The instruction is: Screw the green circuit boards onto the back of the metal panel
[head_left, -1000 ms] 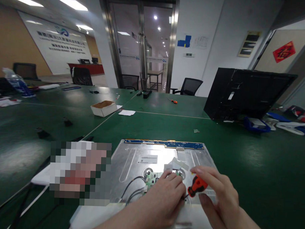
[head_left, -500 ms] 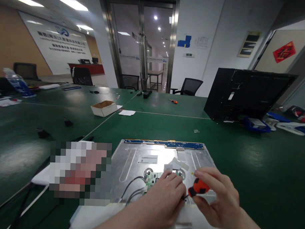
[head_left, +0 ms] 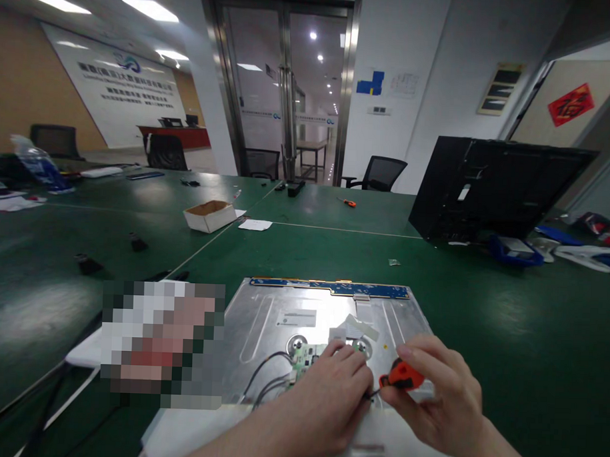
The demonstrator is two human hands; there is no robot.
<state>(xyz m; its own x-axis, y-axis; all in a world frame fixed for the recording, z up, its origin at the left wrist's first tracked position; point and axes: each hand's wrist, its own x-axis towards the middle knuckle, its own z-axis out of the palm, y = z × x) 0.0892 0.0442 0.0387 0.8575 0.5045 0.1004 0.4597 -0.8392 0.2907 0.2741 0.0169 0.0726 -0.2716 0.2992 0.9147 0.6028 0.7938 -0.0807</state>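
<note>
A flat metal-backed display panel (head_left: 262, 320) lies in front of me, with a narrow blue circuit board (head_left: 303, 286) along its far edge. On its near part sits a green circuit board (head_left: 304, 359), partly covered by my left hand (head_left: 332, 396), whose curled fingers press over it. What those fingertips grip is hidden. My right hand (head_left: 444, 400) pinches the orange and black handle of a screwdriver (head_left: 404, 376) between thumb and fingers. The screwdriver lies tilted, its thin shaft pointing left beneath my left hand; the tip is out of sight. Dark cables (head_left: 267, 380) run from the board's left side.
A blurred-out item (head_left: 161, 343) lies left of the panel. Farther off on the green table (head_left: 334, 246) are a small open box (head_left: 210, 216), another screwdriver (head_left: 348, 203) and, at right, a large black monitor casing (head_left: 496, 188). Black cables (head_left: 54, 386) cross the left side.
The screwdriver's handle has turned in my right fingers and shifted slightly right. The right thumb and forefinger have changed position on it. My left hand stays in place.
</note>
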